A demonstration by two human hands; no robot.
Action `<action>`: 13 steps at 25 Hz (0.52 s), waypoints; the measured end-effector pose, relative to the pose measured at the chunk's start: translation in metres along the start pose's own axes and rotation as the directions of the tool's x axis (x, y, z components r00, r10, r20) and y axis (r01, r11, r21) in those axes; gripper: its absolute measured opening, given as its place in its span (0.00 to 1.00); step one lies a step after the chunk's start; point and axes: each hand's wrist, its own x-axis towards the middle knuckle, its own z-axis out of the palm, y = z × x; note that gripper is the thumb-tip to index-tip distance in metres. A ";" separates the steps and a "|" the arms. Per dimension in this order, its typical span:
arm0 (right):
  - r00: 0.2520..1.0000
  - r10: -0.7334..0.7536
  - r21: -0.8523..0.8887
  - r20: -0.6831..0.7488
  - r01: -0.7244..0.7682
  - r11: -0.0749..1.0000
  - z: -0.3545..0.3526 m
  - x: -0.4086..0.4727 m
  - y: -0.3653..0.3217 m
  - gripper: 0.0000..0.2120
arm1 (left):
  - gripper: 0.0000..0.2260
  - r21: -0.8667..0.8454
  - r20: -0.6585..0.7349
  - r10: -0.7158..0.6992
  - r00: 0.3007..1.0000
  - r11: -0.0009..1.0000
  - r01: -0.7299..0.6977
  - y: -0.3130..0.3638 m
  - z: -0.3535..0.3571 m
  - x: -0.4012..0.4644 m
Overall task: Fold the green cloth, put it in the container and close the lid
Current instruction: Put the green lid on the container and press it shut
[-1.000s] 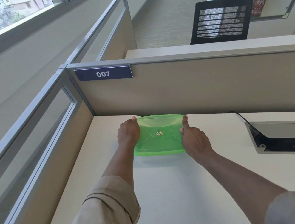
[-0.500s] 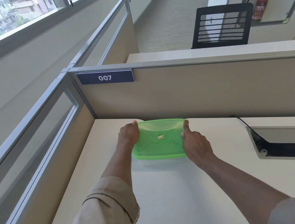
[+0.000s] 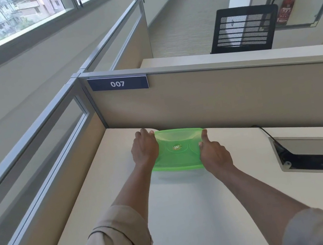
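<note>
A translucent green container with its lid [image 3: 177,150] on top sits on the white desk [image 3: 194,213], close to the beige partition. A round logo marks the middle of the lid. My left hand [image 3: 144,149] grips the container's left side, fingers curled over the edge. On the right side, my right hand [image 3: 213,154] holds it with the thumb pressed on the lid's rim. The green cloth is not visible; whether it lies inside I cannot tell through the tinted lid.
The beige partition [image 3: 227,97] with a "007" plate [image 3: 118,84] stands right behind the container. A glass-topped divider [image 3: 38,148] bounds the desk on the left. An open cable tray [image 3: 322,156] with a black cord lies at the right.
The container has slid a little farther away toward the partition, with both hands staying on its sides. The view shifted downward slightly.
</note>
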 end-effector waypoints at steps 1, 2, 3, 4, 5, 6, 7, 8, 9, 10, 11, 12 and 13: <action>1.000 0.006 -0.014 0.021 -0.005 1.000 -0.003 0.000 -0.003 0.25 | 0.14 0.023 -0.024 0.052 0.998 0.998 -0.052 0.003 -0.001 -0.007; 0.999 0.011 -0.032 0.038 -0.010 0.999 -0.007 0.001 -0.006 0.26 | 0.13 0.048 -0.042 0.119 0.992 0.992 -0.117 0.005 -0.002 -0.013; 0.999 0.012 -0.058 0.043 -0.009 0.998 -0.010 0.002 -0.011 0.27 | 0.13 0.073 -0.056 0.192 0.980 0.979 -0.188 0.007 -0.001 -0.019; 1.000 -0.001 -0.092 0.031 0.004 0.996 -0.014 0.003 -0.015 0.28 | 0.14 0.091 -0.060 0.262 0.963 0.962 -0.256 0.010 0.001 -0.023; 1.000 -0.029 -0.126 0.005 0.030 0.992 -0.018 0.003 -0.020 0.29 | 0.16 0.094 -0.042 0.314 0.949 0.946 -0.309 0.014 0.003 -0.028; 0.997 -0.075 -0.151 -0.030 0.070 0.986 -0.020 0.002 -0.025 0.30 | 0.18 0.081 0.000 0.347 0.938 0.935 -0.345 0.016 0.004 -0.032; 0.990 -0.129 -0.164 -0.060 0.118 0.979 -0.020 0.001 -0.029 0.30 | 0.20 0.060 0.054 0.366 0.929 0.927 -0.369 0.018 0.006 -0.037; 0.981 -0.180 -0.173 -0.072 0.165 0.971 -0.020 0.001 -0.033 0.30 | 0.22 0.043 0.104 0.380 0.919 0.922 -0.386 0.019 0.009 -0.041; 0.973 -0.219 -0.183 -0.068 0.203 0.962 -0.019 -0.001 -0.037 0.30 | 0.23 0.042 0.136 0.391 0.910 0.916 -0.400 0.019 0.011 -0.045; 0.969 -0.241 -0.189 -0.052 0.227 0.955 -0.017 -0.002 -0.039 0.30 | 0.23 0.051 0.152 0.398 0.905 0.911 -0.410 0.018 0.013 -0.048; 0.968 -0.250 -0.185 -0.028 0.241 0.953 -0.015 -0.003 -0.041 0.30 | 0.23 0.063 0.163 0.401 0.902 0.908 -0.415 0.017 0.014 -0.050; 0.967 -0.255 -0.172 -0.002 0.251 0.953 -0.012 -0.004 -0.043 0.30 | 0.23 0.075 0.171 0.400 0.900 0.906 -0.417 0.016 0.015 -0.052; 0.966 -0.256 -0.154 0.025 0.257 0.954 -0.009 -0.005 -0.044 0.30 | 0.23 0.089 0.179 0.401 0.898 0.903 -0.421 0.014 0.016 -0.054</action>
